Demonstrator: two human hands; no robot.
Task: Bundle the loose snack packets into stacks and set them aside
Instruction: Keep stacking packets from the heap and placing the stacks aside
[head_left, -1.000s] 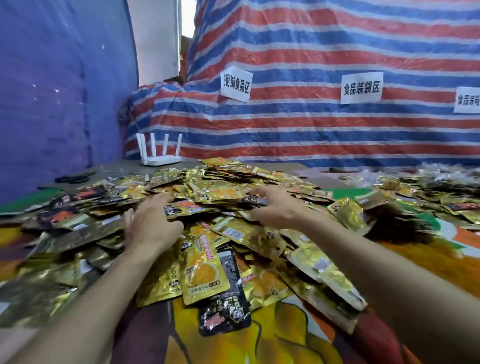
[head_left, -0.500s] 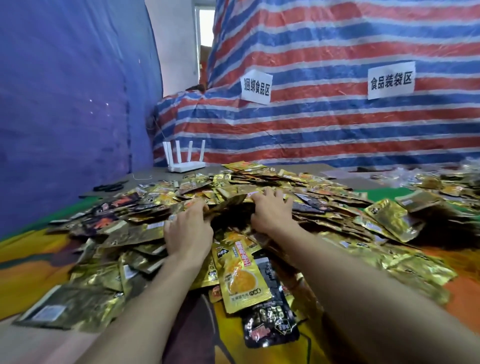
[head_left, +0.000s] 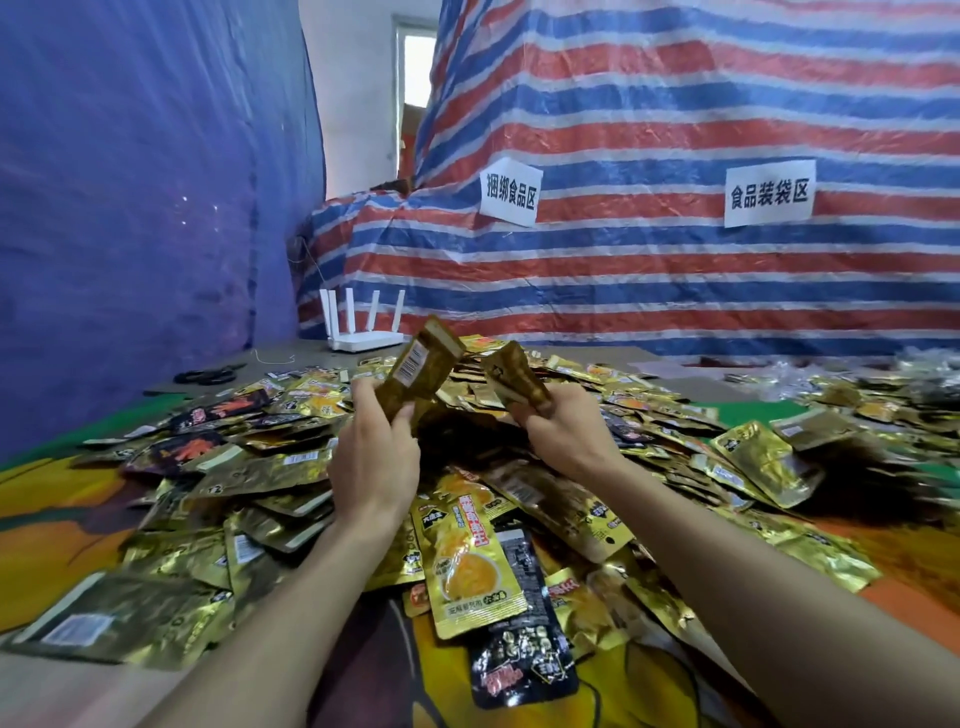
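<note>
A wide heap of loose gold, yellow and black snack packets (head_left: 270, 473) covers the table in front of me. My left hand (head_left: 376, 452) is raised above the heap and grips a gold packet (head_left: 421, 366) that stands upright, its barcode side toward me. My right hand (head_left: 563, 434) is also lifted and pinches another gold packet (head_left: 514, 379), tilted to the left. The two held packets are a short gap apart. A yellow packet (head_left: 470, 571) and a black packet (head_left: 522, 660) lie nearest me between my forearms.
A white router (head_left: 363, 332) with several antennas stands at the table's back edge. Black scissors (head_left: 210, 374) lie at the back left. A blue tarp wall is on the left, a striped tarp with two paper signs (head_left: 511, 195) behind. More packets (head_left: 857, 395) spread to the right.
Both hands were pressed down into the heap before. Now they have risen above it, each holding one gold packet. The camera has tilted up and turned left.
</note>
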